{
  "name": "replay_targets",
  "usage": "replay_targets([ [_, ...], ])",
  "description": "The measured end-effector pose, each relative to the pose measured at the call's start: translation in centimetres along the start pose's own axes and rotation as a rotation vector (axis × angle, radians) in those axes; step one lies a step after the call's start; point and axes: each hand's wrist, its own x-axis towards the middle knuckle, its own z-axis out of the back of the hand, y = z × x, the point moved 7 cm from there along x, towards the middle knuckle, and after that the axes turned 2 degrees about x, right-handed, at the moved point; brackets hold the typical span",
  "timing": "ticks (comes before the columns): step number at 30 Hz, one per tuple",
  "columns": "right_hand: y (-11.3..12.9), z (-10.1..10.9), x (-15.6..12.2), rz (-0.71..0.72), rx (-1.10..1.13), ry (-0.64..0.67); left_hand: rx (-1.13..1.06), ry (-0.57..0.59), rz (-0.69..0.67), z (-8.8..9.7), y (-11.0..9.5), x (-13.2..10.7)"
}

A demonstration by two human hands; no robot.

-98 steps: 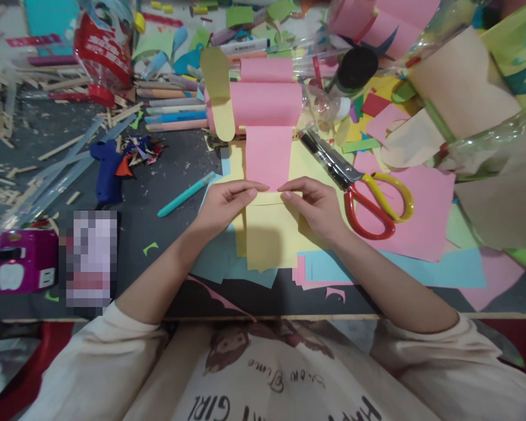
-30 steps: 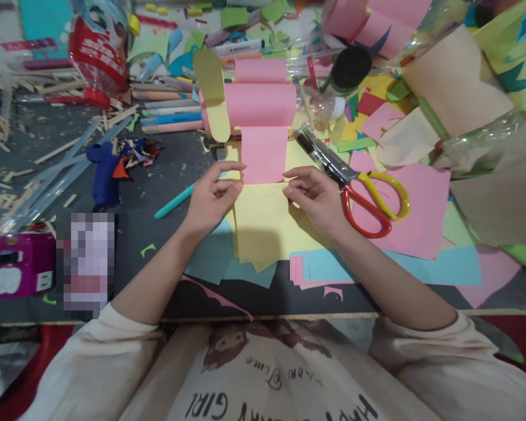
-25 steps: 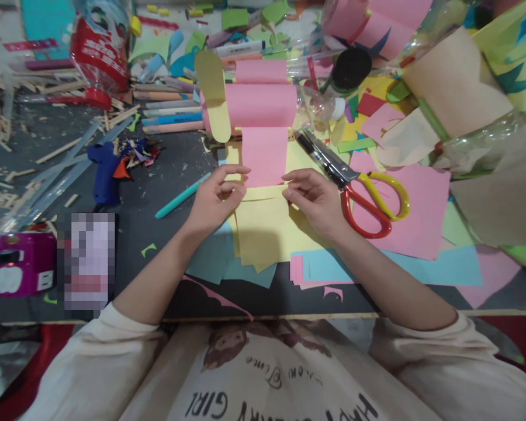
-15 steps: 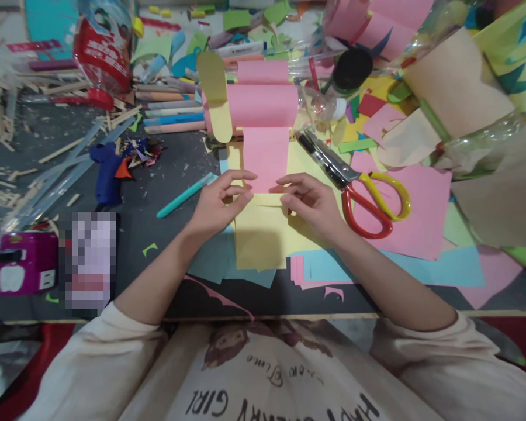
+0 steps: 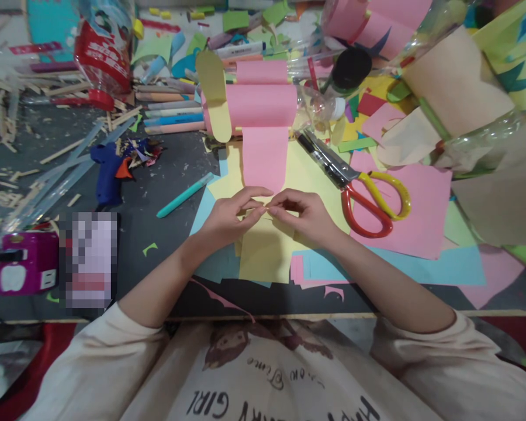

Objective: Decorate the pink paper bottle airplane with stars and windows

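Note:
My left hand [image 5: 236,216] and my right hand [image 5: 302,216] meet at the middle, thumbs and fingertips pinched together at the top edge of a yellow sheet of paper [image 5: 265,254]. The exact bit of edge between the fingertips is mostly covered by the fingers. Just beyond my hands lies the pink tail strip [image 5: 265,155] of a paper-covered model plane. Its wide pink band [image 5: 263,105] and a yellow rounded blade [image 5: 214,96] stand behind. Scissors [image 5: 368,199] with one red and one yellow handle rest to the right of my right hand.
On the left are a teal pen [image 5: 185,195], a blue glue gun [image 5: 108,175], a purple box [image 5: 26,263] and a blurred-out phone-like item [image 5: 91,260]. Wooden sticks, markers [image 5: 175,120] and a red-labelled bottle [image 5: 103,52] crowd behind. Pink paper [image 5: 416,228] lies right.
My hands have come together from the two sides of the yellow sheet to its middle. The sheet has shifted a little toward me, uncovering the rounded end of the pink strip.

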Motion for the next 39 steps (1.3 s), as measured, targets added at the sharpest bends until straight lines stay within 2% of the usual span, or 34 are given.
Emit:
replay_targets([
  [7,-0.1,-0.1,0.1,-0.006,-0.017,0.024,-0.011,0.028,0.0,-0.4,0.0,-0.1],
  [14,0.0,-0.4,0.0,0.019,-0.055,0.052,-0.003,0.041,-0.06,-0.5,-0.3,0.0],
  [17,0.1,0.2,0.1,0.028,-0.025,-0.013,-0.006,-0.011,-0.049,0.4,-0.4,0.0],
  [21,-0.2,0.9,0.2,-0.001,0.088,-0.077,-0.049,-0.155,-0.091,1.8,-0.7,0.1],
  [28,-0.2,1.7,0.2,0.008,0.114,-0.149,-0.088,-0.197,-0.11,1.9,-0.3,0.1],
  [34,-0.6,2.6,0.6,0.03,0.28,-0.243,-0.048,-0.277,-0.163,2.6,-0.1,-0.2],
  [36,-0.5,2.3,0.7,0.028,0.216,-0.205,-0.009,-0.255,-0.135,2.4,-0.1,-0.2],
  [39,0.1,1.2,0.7,0.048,0.067,-0.08,0.032,-0.17,-0.083,1.4,-0.3,-0.1],
])
